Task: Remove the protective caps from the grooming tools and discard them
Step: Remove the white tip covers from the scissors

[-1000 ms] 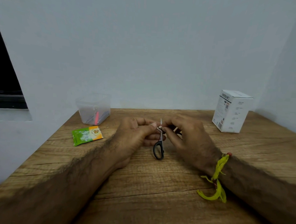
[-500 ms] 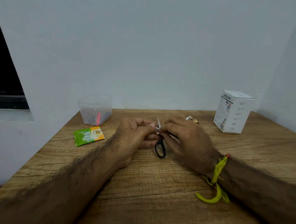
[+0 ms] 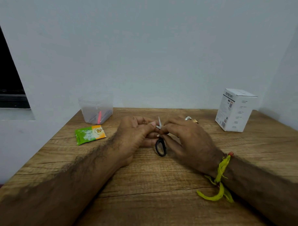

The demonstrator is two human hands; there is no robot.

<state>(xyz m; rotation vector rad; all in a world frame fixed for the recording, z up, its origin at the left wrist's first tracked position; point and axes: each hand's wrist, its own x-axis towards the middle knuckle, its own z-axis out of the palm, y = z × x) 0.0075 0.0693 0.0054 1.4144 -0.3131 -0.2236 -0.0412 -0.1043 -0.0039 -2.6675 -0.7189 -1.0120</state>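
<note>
Scissors sit mid-frame above the tabletop, tips up. My left hand pinches the blades steady; my right hand pinches near the pivot, probably working a cap I can't see.

Just 1 head cam, looking forward and down over the desk toward its far edge, hands close in.

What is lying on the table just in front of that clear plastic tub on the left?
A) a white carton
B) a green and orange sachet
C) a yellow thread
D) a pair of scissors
B: the green and orange sachet lies flat just in front of the clear plastic tub.
</note>
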